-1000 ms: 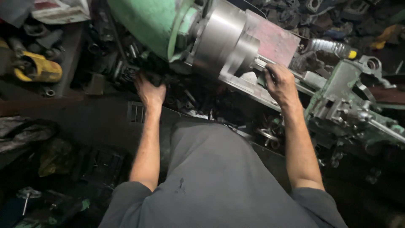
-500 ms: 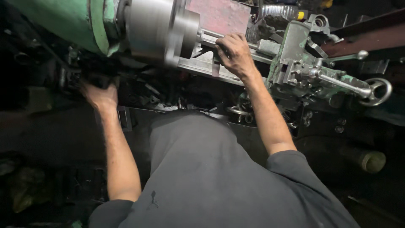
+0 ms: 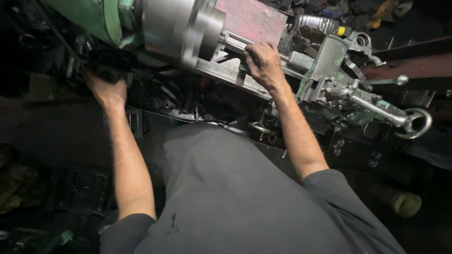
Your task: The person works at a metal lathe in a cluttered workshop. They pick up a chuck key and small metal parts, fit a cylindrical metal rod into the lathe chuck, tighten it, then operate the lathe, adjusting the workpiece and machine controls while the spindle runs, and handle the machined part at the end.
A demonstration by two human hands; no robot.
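lathe bed rail point(image 3: 221, 70) gripped by right hand point(image 3: 263, 63) beside blurred chuck point(image 3: 181, 28); left hand point(image 3: 107, 89) clasps dark control point(image 3: 106, 61).

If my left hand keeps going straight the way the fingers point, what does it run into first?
The left hand points up into the dark controls under the green headstock. It looks already on a black knob or lever there, so that comes first, though shadow and blur hide the exact contact.
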